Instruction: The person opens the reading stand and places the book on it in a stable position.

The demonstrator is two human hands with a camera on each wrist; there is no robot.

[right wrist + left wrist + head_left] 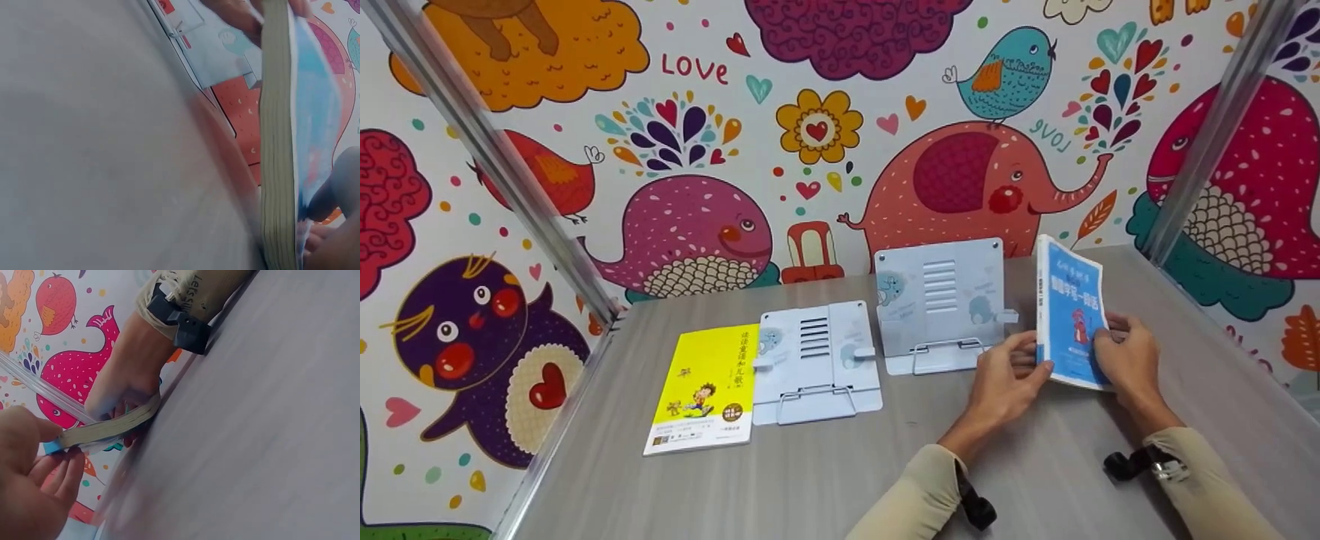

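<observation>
A blue-covered book [1069, 300] is held upright between both hands at the right of the table in the head view. The left hand [1006, 379] pinches its lower spine corner, thumb on the cover side and fingers behind. On the opposite edge the right hand [1129, 356] grips it, thumb pressed on the front cover. The page block [112, 427] shows edge-on in the left wrist view, slightly bowed. From the right wrist, the thick page edges [278, 135] run vertically beside the blue cover. Just left of the book stands a white bookstand [900, 330] with a wire ledge.
A second white bookstand [855, 322] leans lower at the middle of the table [810, 487]. Next to it lies a yellow book [701, 382], its edge against that stand. A cartoon-patterned wall [825, 75] closes off the back, with metal posts [502, 165] at the corners.
</observation>
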